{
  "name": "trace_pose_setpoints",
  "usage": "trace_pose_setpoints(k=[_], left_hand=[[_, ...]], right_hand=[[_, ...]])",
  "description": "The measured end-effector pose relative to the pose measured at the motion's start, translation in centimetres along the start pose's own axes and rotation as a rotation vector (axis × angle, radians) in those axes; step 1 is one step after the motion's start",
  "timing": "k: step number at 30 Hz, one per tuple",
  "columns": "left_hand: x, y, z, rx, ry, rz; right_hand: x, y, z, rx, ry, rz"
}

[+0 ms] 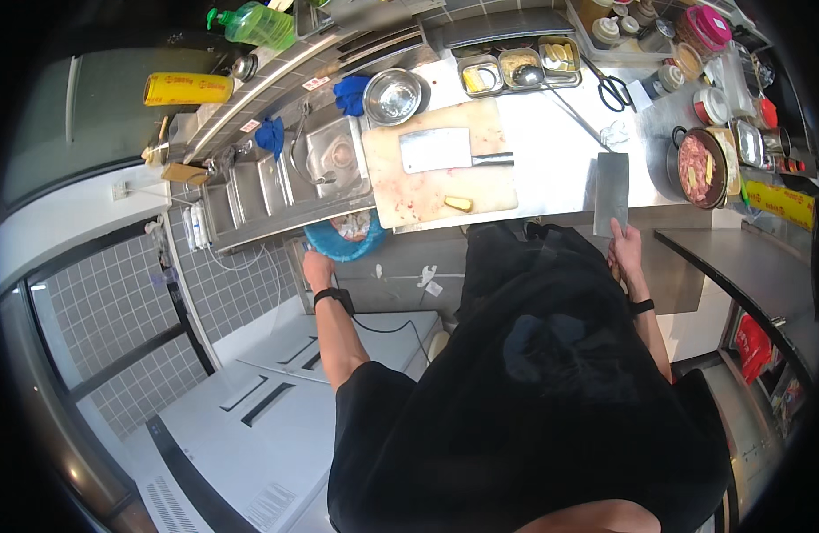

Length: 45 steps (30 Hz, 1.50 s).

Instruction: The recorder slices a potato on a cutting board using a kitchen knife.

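In my right hand (627,254) is a dark-bladed rectangular cleaver (612,190), its blade pointing away from me past the counter's front edge and its handle mostly hidden by my fingers. My left hand (319,270) is low on the left, fingers curled, beside a blue-lined bin (343,250) with waste in it. Whether it grips the bin's rim or anything else cannot be made out. On the counter before me, a second cleaver (436,149) lies flat on a stained cutting board (389,200). A piece of ginger (458,204) rests near the board's front edge.
Left of the board is a steel sink (249,200); a steel bowl (392,97) stands behind. A ladle (529,75) lies across seasoning trays (481,75), with scissors (612,92) nearby. On the right sits a pot of sliced meat (694,170). A white chest freezer (249,460) is behind my left arm.
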State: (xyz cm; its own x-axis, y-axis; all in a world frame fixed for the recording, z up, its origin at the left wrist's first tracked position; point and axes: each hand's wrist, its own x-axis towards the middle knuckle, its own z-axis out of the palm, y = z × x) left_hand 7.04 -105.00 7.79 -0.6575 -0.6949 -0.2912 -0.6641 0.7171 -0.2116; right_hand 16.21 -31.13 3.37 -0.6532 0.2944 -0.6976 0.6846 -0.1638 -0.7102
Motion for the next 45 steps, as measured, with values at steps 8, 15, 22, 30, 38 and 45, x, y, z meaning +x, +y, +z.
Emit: trace_pose_setpoints(k=[8,15,22,30,38,45], left_hand=[[0.0,3.7,2.0,-0.472,0.066,0.036],[-1.3,3.2,3.4,-0.325,0.193,0.223],[-2.9,8.1,6.3,-0.585,0.273,0.448],[-7.3,16.9,1.0,-0.269,0.442,0.737],[-15.2,25.1,0.8,-0.312,-0.065,1.325],[-15.3,26.2,5.3,-0.224,-0.068,1.309]], right_hand=[[0.5,0.1,-0.6,-0.04,0.047,0.02],[3.0,4.6,-1.1,-0.247,0.117,-0.216],[0.7,3.4,-1.3,-0.151,0.097,-0.232],[0.3,0.3,-0.4,-0.336,0.237,-0.304],[0.9,-1.8,0.8,-0.59,0.21,-0.354],[-0.3,-4.0,1.4,-0.712,0.147,-0.299]])
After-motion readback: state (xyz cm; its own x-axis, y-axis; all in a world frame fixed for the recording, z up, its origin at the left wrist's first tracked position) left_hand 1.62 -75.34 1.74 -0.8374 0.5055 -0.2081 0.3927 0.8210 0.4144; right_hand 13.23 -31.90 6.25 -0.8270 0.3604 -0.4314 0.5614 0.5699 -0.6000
